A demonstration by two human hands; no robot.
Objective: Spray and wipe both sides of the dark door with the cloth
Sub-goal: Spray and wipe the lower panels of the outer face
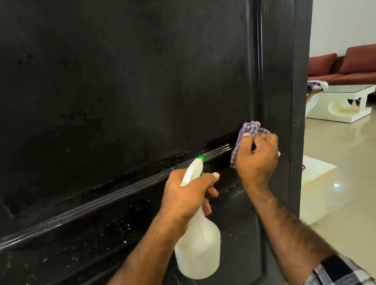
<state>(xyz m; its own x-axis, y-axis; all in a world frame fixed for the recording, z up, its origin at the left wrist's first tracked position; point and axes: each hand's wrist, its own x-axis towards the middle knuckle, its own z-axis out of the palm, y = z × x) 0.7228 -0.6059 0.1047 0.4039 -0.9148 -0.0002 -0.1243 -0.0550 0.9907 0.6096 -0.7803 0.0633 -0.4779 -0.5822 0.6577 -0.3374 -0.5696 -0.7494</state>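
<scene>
The right hand (257, 157) reaches up from the lower right, forearm bare above a rolled checked sleeve (333, 274), its fingers curled tight round a bunched blue-and-white checked cloth (249, 131) and pressing it against the dark door (106, 81) at the right end of the moulded groove between the upper and lower panels; the left hand (188, 198) comes in from the lower middle, wrapped round the neck of a white spray bottle (198, 250), forefinger laid along the trigger head, the green-tipped nozzle (200, 158) pointing up and right at the groove, just left of the cloth; most of the cloth is hidden inside the fist, only a crumpled top and a strip hanging along the palm's left side showing; whether the trigger is squeezed cannot be told; the door's top, bottom and left edge are cut off by the frame; pale droplets and streaks speckle the rail and lower panel beneath both hands; past the door's right edge lie a glossy tiled floor (360, 182), a white glass-topped table (350, 102) and a red sofa (359, 64), with some blurred items at the table's near end too unclear to name.
</scene>
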